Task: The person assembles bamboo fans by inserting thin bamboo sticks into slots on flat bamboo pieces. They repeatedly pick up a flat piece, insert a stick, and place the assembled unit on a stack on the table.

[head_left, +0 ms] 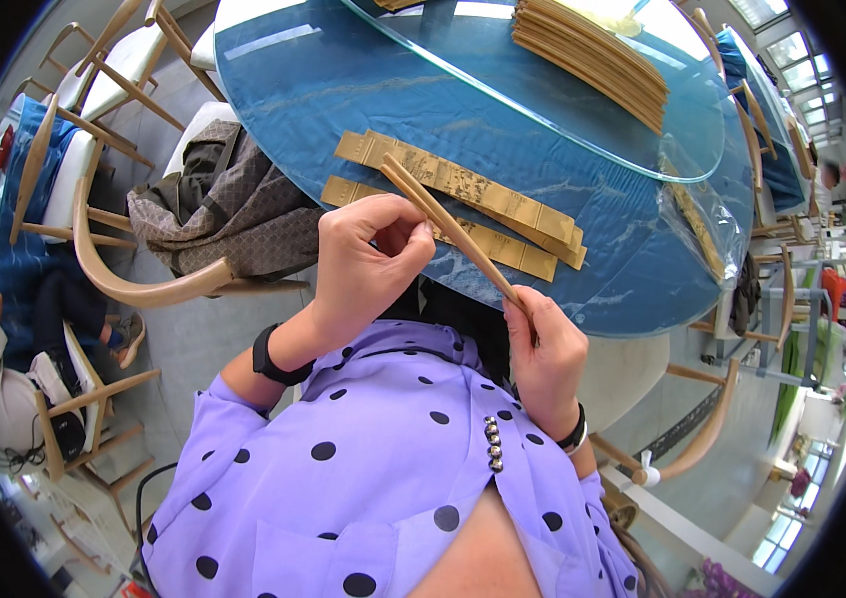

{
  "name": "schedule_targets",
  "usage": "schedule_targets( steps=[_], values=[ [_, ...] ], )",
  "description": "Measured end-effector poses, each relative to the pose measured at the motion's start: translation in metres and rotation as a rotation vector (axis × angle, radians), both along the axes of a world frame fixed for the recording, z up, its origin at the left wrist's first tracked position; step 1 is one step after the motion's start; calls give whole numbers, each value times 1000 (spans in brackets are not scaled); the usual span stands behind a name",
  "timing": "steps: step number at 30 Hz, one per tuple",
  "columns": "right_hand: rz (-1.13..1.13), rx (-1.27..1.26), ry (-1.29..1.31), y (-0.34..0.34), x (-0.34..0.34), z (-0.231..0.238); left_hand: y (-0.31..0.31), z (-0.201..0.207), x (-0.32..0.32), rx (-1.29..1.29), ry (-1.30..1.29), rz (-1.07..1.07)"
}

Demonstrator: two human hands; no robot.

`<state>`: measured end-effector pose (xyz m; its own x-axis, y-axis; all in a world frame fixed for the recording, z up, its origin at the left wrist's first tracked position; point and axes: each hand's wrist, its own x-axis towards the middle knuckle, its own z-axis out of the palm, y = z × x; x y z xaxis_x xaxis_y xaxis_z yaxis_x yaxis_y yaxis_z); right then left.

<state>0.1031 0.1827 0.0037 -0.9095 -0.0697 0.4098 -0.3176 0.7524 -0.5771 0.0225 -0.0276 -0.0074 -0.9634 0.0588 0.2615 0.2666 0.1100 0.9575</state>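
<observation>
A long, slim gold-brown card strip [458,239], seen nearly edge-on, slants between my hands above the near edge of the table. My right hand [550,349] grips its lower end between thumb and fingers. Farther up, the bent fingers of my left hand [368,244] are pinched together against its left side. Just beyond lie flat gold card strips with dark printing: an upper one [473,189] overlaps another, and a lower one [503,249] is partly covered by my left hand and the held strip.
A blue cloth [283,110] covers the round table under a glass turntable [533,115]. On the glass stands a thick stack of gold card strips [592,60]. To the right lies a clear plastic bag [707,224] with gold strips. A brown patterned jacket [234,204] hangs over the chair at left.
</observation>
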Motion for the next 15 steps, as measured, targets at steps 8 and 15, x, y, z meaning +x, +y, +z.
schedule_targets(
  steps=[8, 15],
  values=[
    [0, -169, -92, 2, 3, -2, 0, -4, -1, 24, 9, 60],
    [-44, -161, -150, 3, 1, 1, -15, 5, 6, -61, -5, -116]
  ],
)
